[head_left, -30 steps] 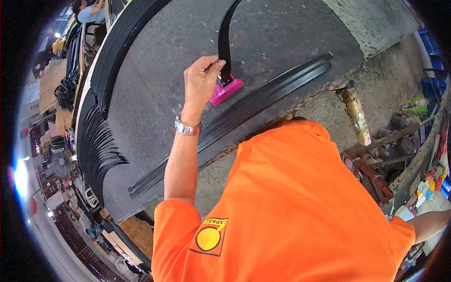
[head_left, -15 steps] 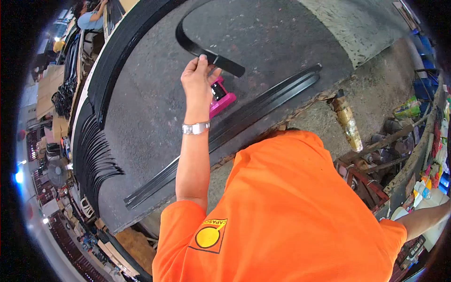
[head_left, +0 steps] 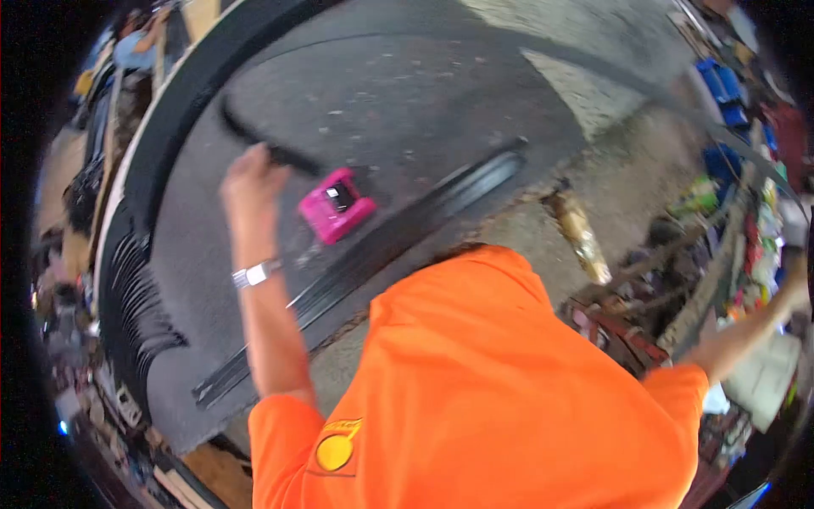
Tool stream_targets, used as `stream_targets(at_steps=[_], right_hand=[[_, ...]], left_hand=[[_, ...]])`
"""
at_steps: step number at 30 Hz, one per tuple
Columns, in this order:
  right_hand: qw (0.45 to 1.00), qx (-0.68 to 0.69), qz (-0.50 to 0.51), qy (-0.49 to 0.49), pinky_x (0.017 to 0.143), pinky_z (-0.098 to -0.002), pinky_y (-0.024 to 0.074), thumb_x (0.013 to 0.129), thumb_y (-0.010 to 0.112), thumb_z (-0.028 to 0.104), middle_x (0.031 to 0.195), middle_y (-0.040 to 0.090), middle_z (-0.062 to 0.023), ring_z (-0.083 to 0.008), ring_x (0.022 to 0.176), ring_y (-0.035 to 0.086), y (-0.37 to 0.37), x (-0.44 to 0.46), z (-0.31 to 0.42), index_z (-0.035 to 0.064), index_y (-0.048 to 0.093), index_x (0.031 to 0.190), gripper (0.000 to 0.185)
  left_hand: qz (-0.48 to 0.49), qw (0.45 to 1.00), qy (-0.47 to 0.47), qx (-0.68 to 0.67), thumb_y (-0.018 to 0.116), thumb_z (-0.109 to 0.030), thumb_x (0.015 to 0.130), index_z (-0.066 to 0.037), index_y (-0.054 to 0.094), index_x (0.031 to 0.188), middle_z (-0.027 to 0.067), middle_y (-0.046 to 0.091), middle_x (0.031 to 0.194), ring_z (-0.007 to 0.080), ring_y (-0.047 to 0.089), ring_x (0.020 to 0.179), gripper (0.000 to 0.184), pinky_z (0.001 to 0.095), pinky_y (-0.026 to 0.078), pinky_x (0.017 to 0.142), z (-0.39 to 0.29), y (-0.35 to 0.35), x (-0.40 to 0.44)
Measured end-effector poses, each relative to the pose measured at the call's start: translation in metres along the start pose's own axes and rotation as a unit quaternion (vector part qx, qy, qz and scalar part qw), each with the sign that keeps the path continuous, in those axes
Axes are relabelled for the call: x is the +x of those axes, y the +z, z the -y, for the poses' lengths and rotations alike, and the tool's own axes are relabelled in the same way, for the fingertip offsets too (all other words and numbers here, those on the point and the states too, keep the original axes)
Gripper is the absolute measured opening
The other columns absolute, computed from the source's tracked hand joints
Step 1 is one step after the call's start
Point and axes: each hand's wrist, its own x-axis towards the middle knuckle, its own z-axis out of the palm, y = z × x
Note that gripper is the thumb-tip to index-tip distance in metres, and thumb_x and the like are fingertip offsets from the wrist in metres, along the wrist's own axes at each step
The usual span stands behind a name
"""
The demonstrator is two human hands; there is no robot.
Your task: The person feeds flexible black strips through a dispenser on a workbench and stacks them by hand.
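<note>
My left hand (head_left: 254, 174), with a silver watch on the wrist, is closed on a long, flexible black strip (head_left: 543, 47) near one end. The strip loops up over the dark work surface (head_left: 407, 102) and sweeps in a wide arc to the right, down to my right hand (head_left: 795, 280) at the frame's right edge. Blur hides the fingers there, but the strip's far part runs into that hand. A pink plastic piece with a black insert (head_left: 335, 206) lies just right of my left hand. Closer to my body lies a bundle of straight black strips (head_left: 381, 246).
Stacked black strips (head_left: 182, 110) line the curved left border, their ends fanned out (head_left: 144, 297). A post wrapped in shiny tan tape (head_left: 581, 237) stands beyond the right edge. Clutter and blue containers (head_left: 721, 89) fill the right side. Another person (head_left: 136, 49) is at the upper left.
My left hand has swung left, away from the pink piece, which now shows whole. The strip now arcs across to the right side. My right hand has come higher at the right edge.
</note>
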Motion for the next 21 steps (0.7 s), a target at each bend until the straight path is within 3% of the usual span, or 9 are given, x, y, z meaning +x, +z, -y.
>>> stream_targets(at_steps=[2,5,6,8,9,12,14,17,21], right_hand=[[0.977,0.202,-0.013,0.068,0.100,-0.0434,0.0479,0.101,0.051,0.035,0.122,0.070,-0.0093,-0.0272,0.111,0.066,0.083,0.008,-0.004,0.0203,0.056,0.142,0.044],[0.887,0.459,-0.048,0.002,0.089,-0.0356,0.0509,0.095,0.062,0.024,0.112,0.073,-0.0089,-0.0219,0.099,0.067,0.079,0.009,0.104,0.0047,0.069,0.120,0.032],[0.819,0.573,-0.003,-0.009,0.087,-0.0327,0.0509,0.092,0.067,0.022,0.110,0.073,-0.0104,-0.0199,0.097,0.067,0.087,0.011,0.142,0.0025,0.069,0.120,0.034],[0.775,0.627,0.073,0.023,0.083,-0.0296,0.0526,0.089,0.070,0.014,0.107,0.074,-0.0099,-0.0177,0.095,0.068,0.036,-0.007,0.222,0.0006,0.069,0.120,0.034],[0.658,0.743,0.092,0.074,0.073,-0.0292,0.0551,0.090,0.069,0.010,0.106,0.072,-0.0097,-0.0169,0.093,0.068,0.010,-0.027,0.265,-0.0002,0.068,0.121,0.032],[0.389,0.888,0.233,0.080,0.069,-0.0347,0.0560,0.090,0.068,0.006,0.100,0.071,-0.0108,-0.0232,0.088,0.070,0.052,-0.026,0.376,0.0014,0.067,0.118,0.029],[0.281,0.918,0.275,0.057,0.069,-0.0384,0.0576,0.091,0.068,0.008,0.095,0.071,-0.0110,-0.0247,0.085,0.069,0.019,-0.058,0.441,0.0020,0.066,0.114,0.024],[0.187,0.911,0.361,0.075,0.069,-0.0396,0.0580,0.093,0.064,0.009,0.089,0.069,-0.0124,-0.0243,0.083,0.069,-0.029,-0.119,0.521,0.0038,0.059,0.113,0.021],[0.198,0.852,0.464,0.138,0.067,-0.0386,0.0575,0.092,0.066,0.013,0.100,0.065,-0.0065,-0.0227,0.088,0.068,-0.071,-0.204,0.545,0.0043,0.056,0.122,0.033]], left_hand=[[-0.053,0.968,0.141,0.199,0.069,-0.020,0.096,-0.007,0.071,0.116,-0.0002,0.069,0.104,0.0135,0.064,0.080,0.025,0.0309,0.054,0.072,-0.009,-0.054,0.016],[-0.188,0.899,0.223,0.327,0.067,-0.025,0.098,-0.001,0.072,0.116,0.0052,0.072,0.105,0.0142,0.063,0.088,0.030,0.0290,0.053,0.075,-0.040,-0.139,0.034],[-0.220,0.631,0.367,0.647,0.068,-0.028,0.096,-0.002,0.072,0.115,0.0096,0.073,0.111,0.0225,0.067,0.092,0.032,0.0314,0.052,0.084,-0.054,-0.187,0.042],[-0.206,0.555,0.427,0.683,0.065,-0.029,0.097,-0.007,0.072,0.117,0.0109,0.075,0.110,0.0288,0.069,0.097,0.030,0.0364,0.053,0.088,-0.075,-0.227,0.024],[-0.283,0.659,0.319,0.620,0.061,-0.031,0.099,-0.009,0.072,0.118,0.0107,0.075,0.110,0.0293,0.071,0.099,0.030,0.0383,0.055,0.087,-0.083,-0.224,0.010],[-0.358,0.581,0.187,0.706,0.057,-0.034,0.100,-0.005,0.069,0.123,0.0140,0.073,0.116,0.0292,0.071,0.105,0.039,0.0364,0.055,0.086,-0.108,-0.275,-0.002],[-0.360,0.882,0.167,0.255,0.057,-0.030,0.100,0.006,0.067,0.119,0.0164,0.074,0.109,0.0292,0.071,0.099,0.041,0.0336,0.055,0.083,-0.102,-0.349,0.013],[-0.357,0.914,0.192,-0.024,0.058,-0.024,0.100,0.012,0.065,0.110,0.0169,0.072,0.100,0.0280,0.070,0.092,0.037,0.0320,0.055,0.080,-0.070,-0.433,-0.002],[-0.365,0.920,0.145,-0.003,0.059,-0.015,0.102,0.016,0.063,0.102,0.0185,0.069,0.101,0.0242,0.066,0.090,0.031,0.0318,0.060,0.087,0.041,-0.496,-0.045]])
